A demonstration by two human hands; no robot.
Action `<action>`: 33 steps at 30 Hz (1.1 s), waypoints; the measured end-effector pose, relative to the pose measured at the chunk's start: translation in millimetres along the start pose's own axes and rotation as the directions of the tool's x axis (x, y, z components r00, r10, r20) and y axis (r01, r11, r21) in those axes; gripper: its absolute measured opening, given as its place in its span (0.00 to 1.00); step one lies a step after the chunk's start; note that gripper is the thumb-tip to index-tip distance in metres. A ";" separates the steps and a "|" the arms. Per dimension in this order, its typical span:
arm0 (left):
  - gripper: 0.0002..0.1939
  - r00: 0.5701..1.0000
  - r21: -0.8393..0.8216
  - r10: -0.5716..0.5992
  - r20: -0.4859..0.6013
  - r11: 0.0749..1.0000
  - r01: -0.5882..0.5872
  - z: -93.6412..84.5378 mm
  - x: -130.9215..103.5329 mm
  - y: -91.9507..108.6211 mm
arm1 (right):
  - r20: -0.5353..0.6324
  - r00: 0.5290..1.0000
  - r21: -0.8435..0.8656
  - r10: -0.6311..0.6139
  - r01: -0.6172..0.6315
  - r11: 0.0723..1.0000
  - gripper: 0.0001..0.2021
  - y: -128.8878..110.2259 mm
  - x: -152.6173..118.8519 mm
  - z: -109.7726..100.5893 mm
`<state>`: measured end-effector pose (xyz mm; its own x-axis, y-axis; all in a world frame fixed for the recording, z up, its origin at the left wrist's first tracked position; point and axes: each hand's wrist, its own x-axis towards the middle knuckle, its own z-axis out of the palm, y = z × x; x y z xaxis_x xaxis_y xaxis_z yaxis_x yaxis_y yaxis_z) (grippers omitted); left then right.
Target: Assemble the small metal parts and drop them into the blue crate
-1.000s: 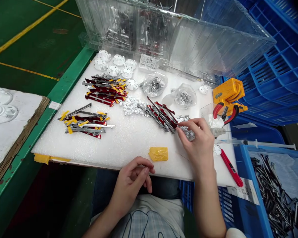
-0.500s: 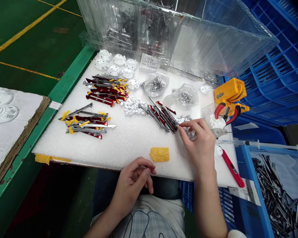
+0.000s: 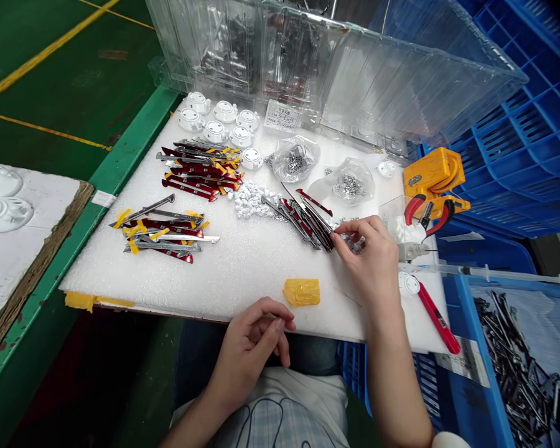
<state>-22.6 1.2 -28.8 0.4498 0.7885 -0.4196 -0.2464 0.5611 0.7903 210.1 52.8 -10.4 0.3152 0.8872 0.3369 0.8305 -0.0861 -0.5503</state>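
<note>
Right hand (image 3: 372, 258) stretched forward, thumb (image 3: 343, 251) and forefinger (image 3: 354, 226) close together; left hand (image 3: 252, 339) loosely curled

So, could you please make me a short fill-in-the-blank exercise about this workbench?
The right hand touches a pile of ____ and silver strips.
Near the left hand lies a small ____ piece.
The pliers' handles are red and ____.
The bin of dark parts is ____.

Missing words: red; yellow; black; blue.

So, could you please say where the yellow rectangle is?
In the head view, the yellow rectangle lies near the front edge of the white foam, beyond and right of the left hand.
</note>
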 end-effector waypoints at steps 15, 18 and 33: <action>0.15 0.945 0.025 0.312 -0.097 0.950 -0.311 15.8 -0.4 23.4 | 0.319 0.948 0.418 0.010 -0.150 0.896 0.05 -37.1 -94.3 -51.0; 0.13 0.919 0.068 0.378 -0.115 0.926 -0.373 19.3 -1.6 27.3 | 0.300 0.953 0.409 -0.037 -0.094 0.908 0.07 -39.0 -98.5 -53.7; 0.11 0.896 0.014 0.440 -0.059 0.898 -0.440 24.8 -11.3 19.4 | 0.245 0.962 0.505 -0.122 -0.019 0.863 0.06 -44.0 -106.6 -51.5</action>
<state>-11.2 -3.0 2.3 0.2439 0.9683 -0.0546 -0.4071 0.1533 0.9005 163.7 -61.3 17.2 0.0894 0.9748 0.2043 0.4786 0.1378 -0.8671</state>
